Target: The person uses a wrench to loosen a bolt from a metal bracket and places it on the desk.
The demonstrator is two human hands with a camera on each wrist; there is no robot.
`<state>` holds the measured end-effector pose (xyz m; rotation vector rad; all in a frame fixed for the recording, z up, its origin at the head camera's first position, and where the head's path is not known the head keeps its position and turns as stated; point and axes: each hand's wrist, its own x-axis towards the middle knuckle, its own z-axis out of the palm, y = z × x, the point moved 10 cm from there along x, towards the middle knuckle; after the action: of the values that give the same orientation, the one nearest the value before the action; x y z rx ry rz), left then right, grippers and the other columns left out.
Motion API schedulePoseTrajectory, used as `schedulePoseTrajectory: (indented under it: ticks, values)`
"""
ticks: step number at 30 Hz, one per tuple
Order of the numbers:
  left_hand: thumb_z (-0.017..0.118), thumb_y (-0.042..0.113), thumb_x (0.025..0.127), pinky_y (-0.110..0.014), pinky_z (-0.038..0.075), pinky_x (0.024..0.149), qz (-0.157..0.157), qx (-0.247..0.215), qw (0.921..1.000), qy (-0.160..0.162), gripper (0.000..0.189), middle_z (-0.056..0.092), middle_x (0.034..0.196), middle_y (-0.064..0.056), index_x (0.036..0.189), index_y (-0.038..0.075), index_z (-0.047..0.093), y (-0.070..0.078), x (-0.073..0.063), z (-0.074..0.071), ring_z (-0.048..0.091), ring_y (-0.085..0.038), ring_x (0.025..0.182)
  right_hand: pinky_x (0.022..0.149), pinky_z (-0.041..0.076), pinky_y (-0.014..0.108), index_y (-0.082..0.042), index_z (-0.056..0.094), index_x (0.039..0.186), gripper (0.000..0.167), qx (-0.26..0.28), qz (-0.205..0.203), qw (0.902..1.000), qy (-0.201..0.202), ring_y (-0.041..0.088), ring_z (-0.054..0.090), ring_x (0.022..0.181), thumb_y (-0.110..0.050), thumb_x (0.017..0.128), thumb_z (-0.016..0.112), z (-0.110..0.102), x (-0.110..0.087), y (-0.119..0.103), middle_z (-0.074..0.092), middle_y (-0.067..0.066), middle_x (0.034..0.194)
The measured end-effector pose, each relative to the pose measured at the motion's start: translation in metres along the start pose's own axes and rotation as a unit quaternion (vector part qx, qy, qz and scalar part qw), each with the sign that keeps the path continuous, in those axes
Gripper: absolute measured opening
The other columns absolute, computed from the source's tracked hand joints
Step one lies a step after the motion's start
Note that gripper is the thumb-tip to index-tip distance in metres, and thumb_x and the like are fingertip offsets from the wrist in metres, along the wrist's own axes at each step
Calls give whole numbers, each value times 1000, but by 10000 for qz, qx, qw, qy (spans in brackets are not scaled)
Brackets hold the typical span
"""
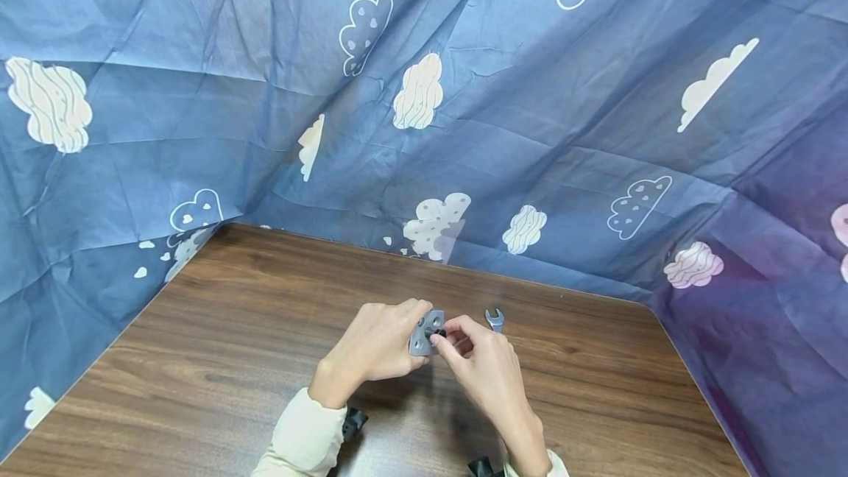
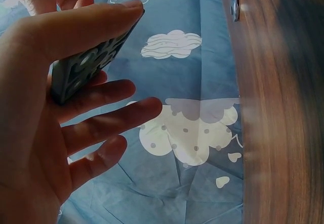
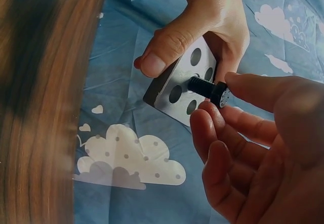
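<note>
My left hand grips a grey metal plate by its edge, thumb on one side and fingers behind. Several round holes pierce the plate, which is held tilted above the table. Between thumb and fingertips, my right hand pinches a black bolt by its head. The threaded end of the bolt sits at the plate's middle hole in the right wrist view. In the left wrist view the plate appears edge-on under the thumb, and the bolt is hidden.
An open-end wrench lies on the wooden table just beyond my right hand. Blue cloth printed with white clouds hangs behind the table and at both sides. Black wrist cameras are strapped below both hands.
</note>
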<state>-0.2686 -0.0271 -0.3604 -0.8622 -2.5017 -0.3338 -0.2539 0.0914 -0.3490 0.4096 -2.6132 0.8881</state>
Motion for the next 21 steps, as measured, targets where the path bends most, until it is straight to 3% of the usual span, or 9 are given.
schedulePoseTrajectory:
  ticks: [11, 21]
  values:
    - [85, 45, 64, -27, 41, 48, -2, -14, 10000, 1, 53, 60, 85, 12, 103, 22, 56, 0, 0, 0, 48, -8, 55, 63, 54, 25, -19, 73, 93, 14, 120, -210, 9997, 6, 0, 63, 67, -21, 82, 80, 0, 1, -5, 67, -12, 78]
    - [85, 45, 64, -27, 41, 47, 45, 12, 10000, 59, 53, 60, 85, 12, 102, 21, 56, 1, 1, -1, 48, -8, 54, 61, 51, 23, -19, 73, 95, 18, 11, -329, 9995, 36, -1, 63, 66, -16, 80, 81, -1, 0, -7, 67, -14, 82]
